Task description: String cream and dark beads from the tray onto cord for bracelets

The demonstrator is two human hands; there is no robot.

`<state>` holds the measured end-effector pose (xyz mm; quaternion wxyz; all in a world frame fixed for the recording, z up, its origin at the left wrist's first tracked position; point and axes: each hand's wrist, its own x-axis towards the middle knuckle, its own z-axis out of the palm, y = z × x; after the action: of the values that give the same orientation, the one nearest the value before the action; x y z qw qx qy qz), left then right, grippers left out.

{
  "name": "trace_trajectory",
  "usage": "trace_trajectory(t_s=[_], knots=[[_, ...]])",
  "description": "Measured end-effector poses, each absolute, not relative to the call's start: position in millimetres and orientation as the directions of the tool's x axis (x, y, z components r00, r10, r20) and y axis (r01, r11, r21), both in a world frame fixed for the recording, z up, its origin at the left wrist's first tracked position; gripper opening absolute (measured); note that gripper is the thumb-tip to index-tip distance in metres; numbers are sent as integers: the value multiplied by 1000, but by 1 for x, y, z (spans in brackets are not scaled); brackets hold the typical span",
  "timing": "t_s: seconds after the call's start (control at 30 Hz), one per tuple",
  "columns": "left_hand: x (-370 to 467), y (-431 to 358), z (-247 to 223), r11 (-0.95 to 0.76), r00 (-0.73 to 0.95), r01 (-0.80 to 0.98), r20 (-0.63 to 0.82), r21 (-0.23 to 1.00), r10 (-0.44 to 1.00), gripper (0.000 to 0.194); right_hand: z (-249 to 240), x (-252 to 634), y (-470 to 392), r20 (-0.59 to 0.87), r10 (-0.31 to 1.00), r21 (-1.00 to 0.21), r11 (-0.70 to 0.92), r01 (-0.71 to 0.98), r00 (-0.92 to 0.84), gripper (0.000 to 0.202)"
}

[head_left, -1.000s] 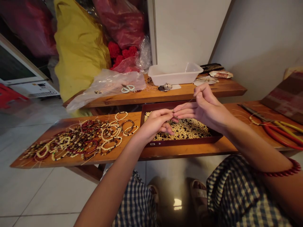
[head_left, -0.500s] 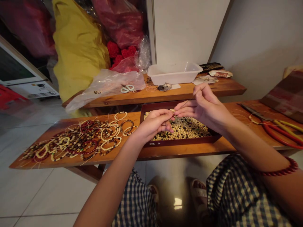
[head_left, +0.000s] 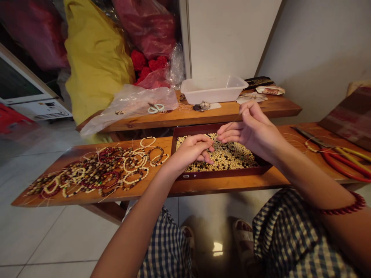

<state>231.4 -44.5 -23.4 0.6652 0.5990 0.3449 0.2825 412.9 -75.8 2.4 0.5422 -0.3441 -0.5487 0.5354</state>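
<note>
A wooden bench (head_left: 208,185) carries heaped bead bracelets (head_left: 95,170), a dark red tray (head_left: 223,173) and a red-handled tool (head_left: 333,166)

Free gap between the forearms (head_left: 304,170) above the tray (head_left: 228,173), bracelets (head_left: 110,170) (a tangled heap) an obstacle leftward

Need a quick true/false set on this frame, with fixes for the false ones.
1. The right hand pinches a thin strand. True.
2. The scissors lie inside the bead tray. False: they lie on the rear bench.
3. The left hand is over the bead tray. True.
4. The bracelet pile lies right of the tray. False: it lies left.
5. The white container sits behind the tray. True.
</note>
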Motion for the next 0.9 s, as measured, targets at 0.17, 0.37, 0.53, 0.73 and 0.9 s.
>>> trace_trajectory(t_s=[0.17, 0.37, 0.53, 0.73, 0.9], knots=[[232, -44, -26, 105, 605, 101, -145, 989, 783, 5, 2, 414, -74, 210, 968, -965, 182, -187, -139, 30], [233, -42, -28, 62, 603, 164, -149, 985, 784, 5, 1, 412, -74, 248, 964, -959, 230, -168, -99, 23], [234, -43, -29, 0, 583, 218, -130, 976, 802, 5, 0, 410, -74, 307, 950, -943, 294, -157, -63, 25], [235, -40, -34, -22, 576, 238, -123, 971, 808, 5, 3, 409, -79, 308, 949, -946, 298, -127, -73, 21], [234, -38, -37, -50, 559, 265, -111, 963, 822, 7, 7, 408, -82, 277, 961, -959, 275, -71, -19, 18]])
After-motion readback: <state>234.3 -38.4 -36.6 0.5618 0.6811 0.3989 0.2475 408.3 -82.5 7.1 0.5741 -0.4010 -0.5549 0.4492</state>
